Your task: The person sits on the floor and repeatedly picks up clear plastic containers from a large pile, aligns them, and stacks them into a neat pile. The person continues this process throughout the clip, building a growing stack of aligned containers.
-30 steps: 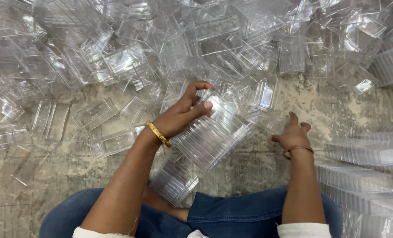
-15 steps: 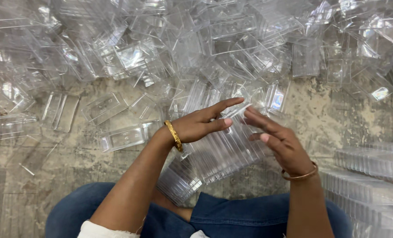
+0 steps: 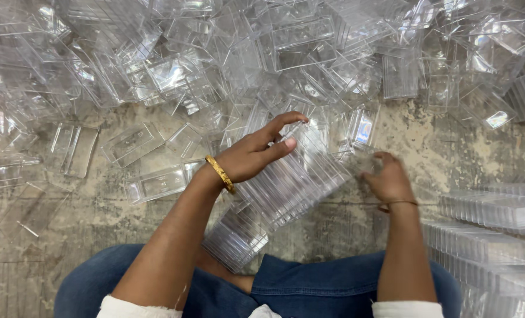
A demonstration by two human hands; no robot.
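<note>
Left hand at frame centre, fingers extended and spread; right hand right of centre, fingers loosely curled, forearm vertical.

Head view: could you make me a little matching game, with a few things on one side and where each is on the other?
Things:
1. left hand
2. right hand
3. gold bangle
4. neat stacks of clear trays

Places:
A. at the frame's right edge
B. on top of the long nested stack of clear trays
C. on the left wrist
D. just right of that stack's far end

Pairs: 1-B, 2-D, 3-C, 4-A
</note>
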